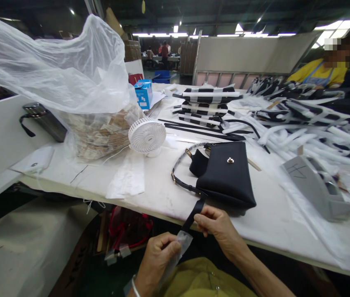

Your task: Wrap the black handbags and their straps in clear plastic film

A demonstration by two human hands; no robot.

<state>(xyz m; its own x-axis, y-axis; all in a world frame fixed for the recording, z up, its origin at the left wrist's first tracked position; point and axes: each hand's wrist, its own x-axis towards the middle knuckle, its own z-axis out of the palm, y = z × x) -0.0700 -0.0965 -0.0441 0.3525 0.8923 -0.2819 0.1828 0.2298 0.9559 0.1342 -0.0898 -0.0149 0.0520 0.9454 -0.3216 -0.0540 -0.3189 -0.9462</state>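
Observation:
A black handbag with a small gold clasp lies on the white table near its front edge. Its short buckled handle loops out to the left. From the bag's lower left corner a black strap runs down over the table edge. Fingers and thumb of my right hand are closed on this strap. Below it, my left hand pinches a translucent plastic sleeve around the strap's lower part. How far the strap reaches inside the plastic is hidden.
A small white fan stands left of the bag, beside a big clear plastic sack. Behind the bag lie wrapped black-and-white bundles. At right sits a grey tape dispenser. A person in yellow is across the table.

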